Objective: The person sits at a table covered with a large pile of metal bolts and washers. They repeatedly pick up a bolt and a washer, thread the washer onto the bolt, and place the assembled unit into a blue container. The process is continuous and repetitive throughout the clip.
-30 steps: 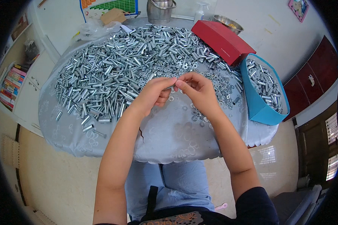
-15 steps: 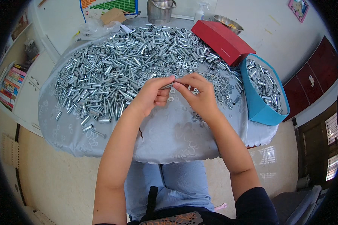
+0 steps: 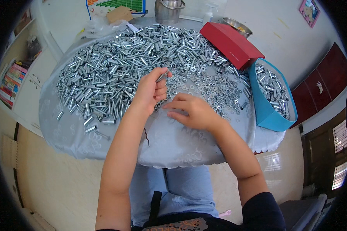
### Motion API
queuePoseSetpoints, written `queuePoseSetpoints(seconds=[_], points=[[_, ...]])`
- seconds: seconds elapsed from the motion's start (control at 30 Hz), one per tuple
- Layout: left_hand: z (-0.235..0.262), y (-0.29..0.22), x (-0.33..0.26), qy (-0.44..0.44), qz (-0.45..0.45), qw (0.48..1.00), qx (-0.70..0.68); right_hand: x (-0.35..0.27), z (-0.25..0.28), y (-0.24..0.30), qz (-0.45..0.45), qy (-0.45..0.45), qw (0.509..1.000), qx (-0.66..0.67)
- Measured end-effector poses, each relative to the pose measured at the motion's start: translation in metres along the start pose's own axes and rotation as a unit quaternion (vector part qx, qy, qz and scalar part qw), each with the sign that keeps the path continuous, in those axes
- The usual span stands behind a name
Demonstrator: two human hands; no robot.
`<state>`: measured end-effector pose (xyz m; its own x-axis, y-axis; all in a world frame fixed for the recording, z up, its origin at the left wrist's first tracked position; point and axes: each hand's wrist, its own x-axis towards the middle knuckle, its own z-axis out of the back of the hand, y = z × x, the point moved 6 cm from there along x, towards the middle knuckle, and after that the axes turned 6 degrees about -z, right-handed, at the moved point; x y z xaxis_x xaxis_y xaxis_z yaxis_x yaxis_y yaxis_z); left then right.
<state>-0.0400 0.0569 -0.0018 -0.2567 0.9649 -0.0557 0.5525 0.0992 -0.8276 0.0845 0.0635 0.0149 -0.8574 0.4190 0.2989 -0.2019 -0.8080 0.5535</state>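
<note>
Left fingers [image 3: 160, 92] tight around a metal piece [image 3: 162, 77], right fingers [image 3: 178, 104] apart near washers [image 3: 209, 92].

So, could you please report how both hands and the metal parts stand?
Left hand gripping a metal piece. Right hand open, near loose washers. Red box farther back, touching neither.

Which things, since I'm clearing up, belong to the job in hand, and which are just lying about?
Likely the job:
metal fastener in the left hand
loose washers by the right hand
heaped metal sleeves and bolts
teal bin of fasteners

Apparently lying about:
red box
metal pail
spray bottle
</note>
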Motion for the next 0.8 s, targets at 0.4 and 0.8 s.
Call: queuePoseSetpoints(seconds=[0.4,0.8], points=[[0.003,-0.001,0.000,-0.027,-0.023,0.999,0.021,0.004,-0.024,0.006,0.065,0.016,0.996,-0.058],[0.005,0.001,0.003,-0.031,-0.027,0.999,0.029,0.003,-0.017,0.012,0.057,0.021,0.997,-0.049]])
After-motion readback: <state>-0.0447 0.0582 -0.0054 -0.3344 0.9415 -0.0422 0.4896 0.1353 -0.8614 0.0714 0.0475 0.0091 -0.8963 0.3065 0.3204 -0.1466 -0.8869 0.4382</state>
